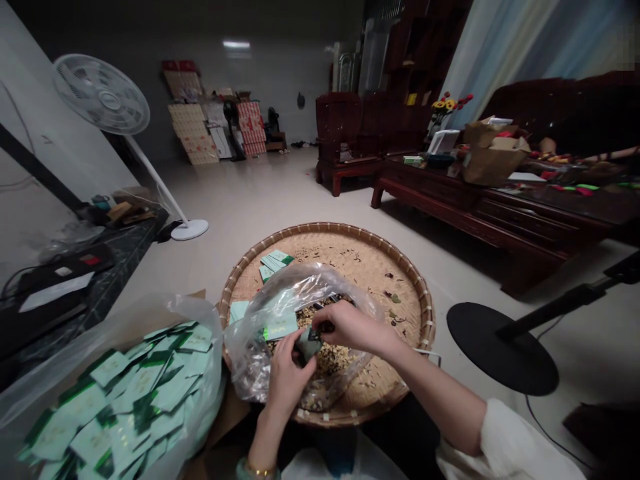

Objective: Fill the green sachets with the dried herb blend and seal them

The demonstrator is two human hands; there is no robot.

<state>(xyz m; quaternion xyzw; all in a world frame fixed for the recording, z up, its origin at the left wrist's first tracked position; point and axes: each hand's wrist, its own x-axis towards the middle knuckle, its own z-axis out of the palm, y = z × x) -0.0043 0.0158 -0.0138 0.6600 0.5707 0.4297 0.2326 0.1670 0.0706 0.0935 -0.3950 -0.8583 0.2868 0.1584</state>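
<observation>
My left hand [289,373] is closed around a small green packet [310,343], its thumb and fingers on either side. At the packet's top edge, my right hand [347,325] has its fingers curled in a pinch; what they hold is hidden. Both hands are over an open clear plastic bag [250,373] containing a loose, dried, pale-and-dark mix [337,360]. Flat green packets [281,327] lie at the bag's left side. Under the bag is a round woven bamboo tray [400,267], where more green packets [274,262] rest near the far left rim.
At the left, a large plastic bag [200,310] is full of green packets [135,393]. A white standing fan [189,229] is beyond it. A round black stand base [500,350] is at the right. A dark wooden table [465,207] holds a paper bag [493,157]; another person's arm [615,155] shows behind.
</observation>
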